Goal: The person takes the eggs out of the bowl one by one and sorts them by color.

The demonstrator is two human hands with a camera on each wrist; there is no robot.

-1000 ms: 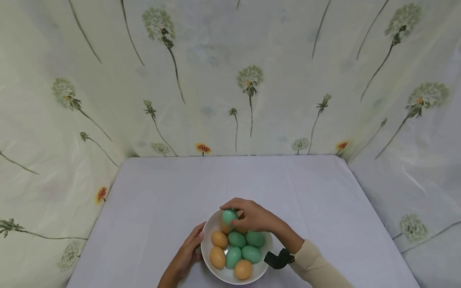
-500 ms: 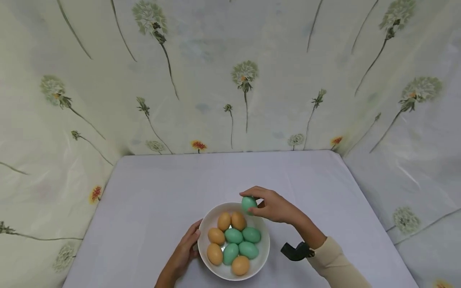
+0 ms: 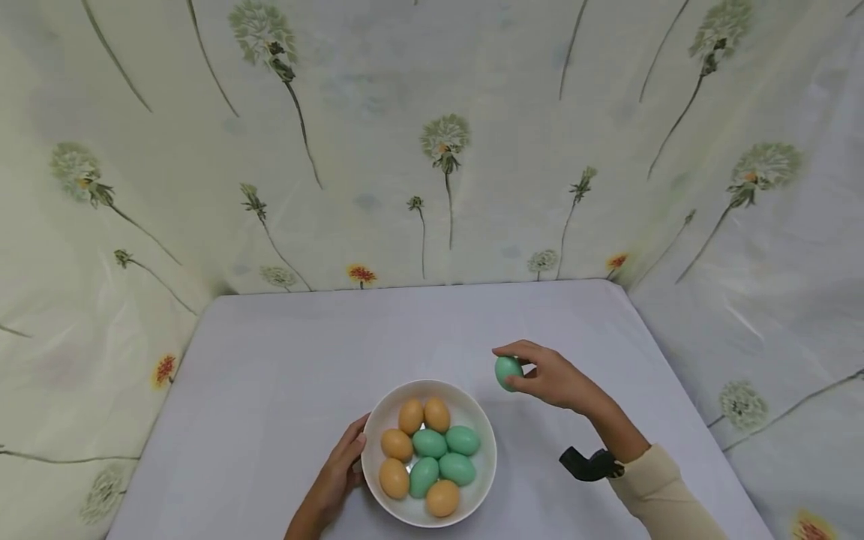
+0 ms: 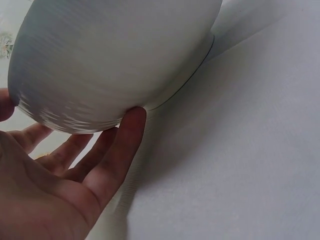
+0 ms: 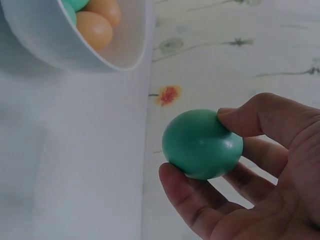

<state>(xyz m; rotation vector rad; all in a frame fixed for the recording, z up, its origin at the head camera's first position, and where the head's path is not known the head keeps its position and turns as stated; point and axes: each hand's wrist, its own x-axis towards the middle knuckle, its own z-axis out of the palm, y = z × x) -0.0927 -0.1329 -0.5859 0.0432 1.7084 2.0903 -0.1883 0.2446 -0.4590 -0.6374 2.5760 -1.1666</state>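
Note:
In the head view, my right hand (image 3: 550,377) pinches a green egg (image 3: 508,371) between thumb and fingers, raised beyond the bowl's far right side. The right wrist view shows the smooth green egg (image 5: 202,144) held at the fingertips. A white round bowl (image 3: 483,480) stands near the table's front, with several orange eggs (image 3: 394,478) and several green eggs (image 3: 457,468) inside. My left hand (image 3: 340,469) holds the bowl's left side, thumb at the rim. Up close in the left wrist view, its fingertips press on the bowl's outer wall (image 4: 110,55).
A white cloth covers the table (image 3: 290,360). Dandelion-printed sheeting (image 3: 378,150) rises behind it and along both sides. Below the right wrist, a black curved piece (image 3: 587,463) sticks out from the beige sleeve (image 3: 664,487).
My right hand has lifted the green egg out from over the bowl and carried it to the right, past the rim. The left hand has stayed on the bowl while the view shifted slightly.

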